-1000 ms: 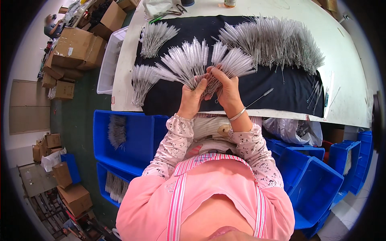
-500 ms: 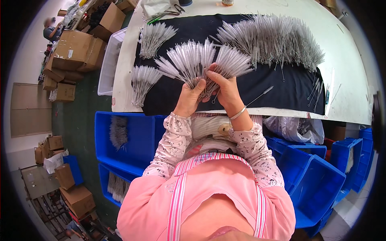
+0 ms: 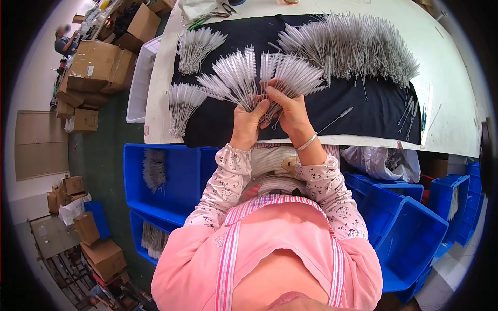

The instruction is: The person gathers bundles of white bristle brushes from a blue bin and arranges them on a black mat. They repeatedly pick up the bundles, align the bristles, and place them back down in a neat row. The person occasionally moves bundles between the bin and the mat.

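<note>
Left of the grip and below it, a green floor (image 3: 116, 207) runs past stacked cardboard boxes (image 3: 92, 62), with another person (image 3: 65, 45) at the far upper left. Under and beyond the grip spreads a white table (image 3: 451, 116), bearing a black cloth (image 3: 212, 124).

Nearer the wearer than the grip, to its left, a blue bin (image 3: 181, 179) holds a clump of brushes (image 3: 154, 168); a lower blue bin (image 3: 135, 223) holds more. To the right of the grip and lower, the inside of a tilted blue bin (image 3: 410, 249) shows bare. A white tub (image 3: 135, 98) stands farther left, beside the table.

Right of and beyond the grip lies a large brush heap (image 3: 353, 49); two smaller bundles lie to its left. The left hand (image 3: 248, 123) clasps the stems of one brush fan (image 3: 233, 75); the right hand (image 3: 293, 114) pinches another fan (image 3: 301, 75) just beside it. A single brush (image 3: 336, 120) lies right of the grip.
</note>
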The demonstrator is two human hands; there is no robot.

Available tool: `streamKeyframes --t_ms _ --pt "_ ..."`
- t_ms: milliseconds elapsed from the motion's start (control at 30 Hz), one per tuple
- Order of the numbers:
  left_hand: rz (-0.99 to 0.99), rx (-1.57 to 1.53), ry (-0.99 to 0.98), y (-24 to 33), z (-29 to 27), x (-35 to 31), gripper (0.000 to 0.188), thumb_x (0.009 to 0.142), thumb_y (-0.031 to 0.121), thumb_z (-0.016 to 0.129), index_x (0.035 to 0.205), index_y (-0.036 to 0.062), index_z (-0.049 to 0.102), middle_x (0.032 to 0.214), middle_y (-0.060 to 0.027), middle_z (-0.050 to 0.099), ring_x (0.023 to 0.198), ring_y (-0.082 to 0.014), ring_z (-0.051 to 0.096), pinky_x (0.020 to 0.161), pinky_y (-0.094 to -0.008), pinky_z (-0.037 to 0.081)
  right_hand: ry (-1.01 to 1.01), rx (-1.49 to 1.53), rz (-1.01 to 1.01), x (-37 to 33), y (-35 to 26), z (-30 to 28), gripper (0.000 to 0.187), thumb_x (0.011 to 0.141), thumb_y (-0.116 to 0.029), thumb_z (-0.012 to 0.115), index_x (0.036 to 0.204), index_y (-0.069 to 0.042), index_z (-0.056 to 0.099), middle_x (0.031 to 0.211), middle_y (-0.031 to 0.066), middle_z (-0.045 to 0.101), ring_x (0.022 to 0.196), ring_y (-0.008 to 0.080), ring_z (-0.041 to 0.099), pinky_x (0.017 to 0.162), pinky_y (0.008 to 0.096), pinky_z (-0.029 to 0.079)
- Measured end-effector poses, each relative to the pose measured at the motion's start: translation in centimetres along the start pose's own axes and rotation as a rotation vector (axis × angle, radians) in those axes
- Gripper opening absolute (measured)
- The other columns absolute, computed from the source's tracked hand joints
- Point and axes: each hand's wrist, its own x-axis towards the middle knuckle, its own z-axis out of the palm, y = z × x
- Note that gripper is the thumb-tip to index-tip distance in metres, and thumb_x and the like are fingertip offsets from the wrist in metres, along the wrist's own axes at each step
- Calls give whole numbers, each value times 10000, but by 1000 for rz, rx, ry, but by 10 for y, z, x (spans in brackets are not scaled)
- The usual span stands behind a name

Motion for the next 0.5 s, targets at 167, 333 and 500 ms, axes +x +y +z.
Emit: streamKeyframes --t_ms 167,333,500 --pt "0 -5 -17 -2 -2 2 304 812 224 740 1021 39 620 799 -23 644 611 -81 576 436 -196 386 15 2 6 -1 1 2 198 797 -73 700 974 -53 614 953 93 685 690 151 655 470 227 468" --pt "-11 55 -161 9 0 -1 429 786 302 752 1075 16 616 798 -3 624 612 -79 548 447 -196 377 25 30 -4 -1 0 -3 255 768 -66 726 987 -38 597 947 111 686 686 159 666 439 230 455" --pt "-44 65 -291 16 -4 3 548 787 452 690 1139 44 593 840 -4 631 648 -88 579 445 -191 377 24 -51 -50 -2 -3 -5 280 771 -74 724 1012 -26 588 908 89 681 644 149 645 378 236 423"
